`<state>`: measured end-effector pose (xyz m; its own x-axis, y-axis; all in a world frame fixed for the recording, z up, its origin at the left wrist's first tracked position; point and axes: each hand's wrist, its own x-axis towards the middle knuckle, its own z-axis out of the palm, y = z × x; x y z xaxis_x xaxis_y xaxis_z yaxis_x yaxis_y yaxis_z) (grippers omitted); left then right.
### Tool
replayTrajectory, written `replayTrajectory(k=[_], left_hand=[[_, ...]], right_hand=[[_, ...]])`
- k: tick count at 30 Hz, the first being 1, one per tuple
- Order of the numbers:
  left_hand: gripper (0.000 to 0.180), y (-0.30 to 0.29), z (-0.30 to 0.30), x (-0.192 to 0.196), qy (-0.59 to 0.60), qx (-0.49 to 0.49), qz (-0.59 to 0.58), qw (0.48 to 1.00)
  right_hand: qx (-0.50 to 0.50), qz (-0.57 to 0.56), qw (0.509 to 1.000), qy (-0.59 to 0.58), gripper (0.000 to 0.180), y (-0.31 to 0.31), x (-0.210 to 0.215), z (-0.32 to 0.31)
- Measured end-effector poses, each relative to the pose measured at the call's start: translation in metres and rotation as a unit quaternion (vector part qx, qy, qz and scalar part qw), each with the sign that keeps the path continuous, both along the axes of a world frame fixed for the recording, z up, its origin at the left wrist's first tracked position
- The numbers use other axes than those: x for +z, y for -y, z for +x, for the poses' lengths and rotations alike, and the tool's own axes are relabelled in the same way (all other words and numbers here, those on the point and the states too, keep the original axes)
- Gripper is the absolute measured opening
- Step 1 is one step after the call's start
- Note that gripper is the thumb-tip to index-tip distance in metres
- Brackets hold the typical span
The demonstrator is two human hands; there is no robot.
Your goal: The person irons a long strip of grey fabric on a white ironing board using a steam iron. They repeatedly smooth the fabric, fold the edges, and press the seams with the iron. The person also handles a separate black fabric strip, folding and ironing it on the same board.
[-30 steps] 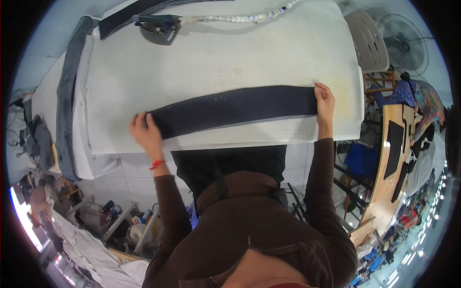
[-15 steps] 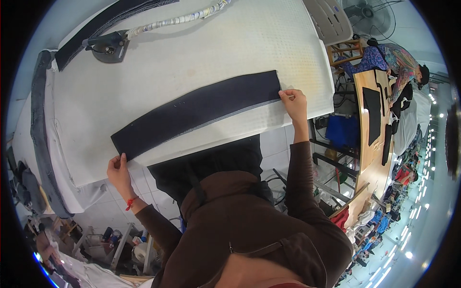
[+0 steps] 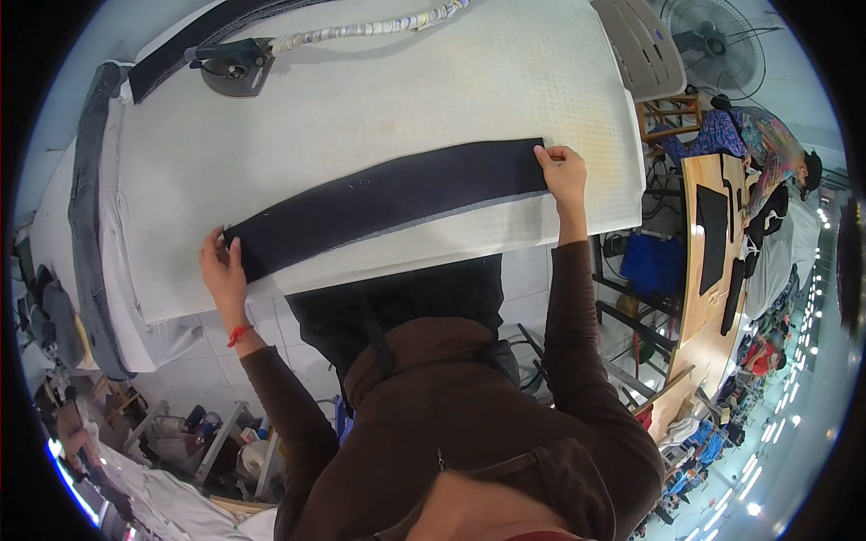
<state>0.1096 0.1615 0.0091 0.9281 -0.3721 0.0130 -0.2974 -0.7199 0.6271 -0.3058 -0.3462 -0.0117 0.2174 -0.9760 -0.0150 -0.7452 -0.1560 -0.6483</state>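
A dark navy, gently curved fabric strip [image 3: 388, 194] lies across the white padded ironing table [image 3: 379, 108], a paler frayed edge showing along its near side. My left hand [image 3: 223, 270] grips the left end, thumb on top and fingers at the edge. At the far right corner, the thumb and fingers of my right hand [image 3: 565, 176] pinch the cloth. Beyond the strip, at the far left, rests an iron [image 3: 237, 70] with a wrapped hose [image 3: 370, 29] running off to the right.
Another dark fabric piece [image 3: 171, 59] lies behind the iron. Rolled grey cloth [image 3: 90, 216] lines the table's left edge. To the right stand a plastic chair back [image 3: 639, 45], a fan [image 3: 713, 43] and a wooden table [image 3: 693, 307] with black cut pieces, where another person [image 3: 767, 149] bends over.
Both hands have shifted the strip's ends away from me relative to the table's near edge, the left end most. The left hand now reaches further round its end. The whole view has shifted slightly.
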Motion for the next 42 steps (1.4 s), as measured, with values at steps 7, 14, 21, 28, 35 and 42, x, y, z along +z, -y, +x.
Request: replayTrajectory(k=[7,14,21,28,35,42], left_hand=[[0.022,0.01,0.021,-0.007,0.028,-0.051,0.025,0.998],[0.027,-0.009,0.037,-0.015,-0.024,-0.08,-0.027,0.996],[0.022,-0.001,0.052,-0.013,-0.02,-0.144,0.016,0.989],[0.026,-0.007,0.054,-0.014,-0.027,-0.136,0.031,0.99],[0.025,-0.01,0.052,-0.007,-0.089,-0.117,-0.039,0.988],[0.026,-0.009,0.058,-0.004,-0.132,-0.12,-0.033,0.983]], right_hand=[[-0.02,-0.02,0.991,0.129,0.024,0.003,0.0,0.008],[-0.02,-0.04,0.916,0.398,0.011,-0.047,0.046,-0.018],[0.002,-0.049,0.974,0.223,0.017,-0.017,0.044,-0.029],[-0.018,0.028,0.979,0.199,0.018,0.006,0.007,-0.006],[0.012,0.086,0.96,0.267,0.016,0.014,0.003,-0.004],[0.0,0.07,0.98,0.188,0.016,0.016,0.0,0.001]])
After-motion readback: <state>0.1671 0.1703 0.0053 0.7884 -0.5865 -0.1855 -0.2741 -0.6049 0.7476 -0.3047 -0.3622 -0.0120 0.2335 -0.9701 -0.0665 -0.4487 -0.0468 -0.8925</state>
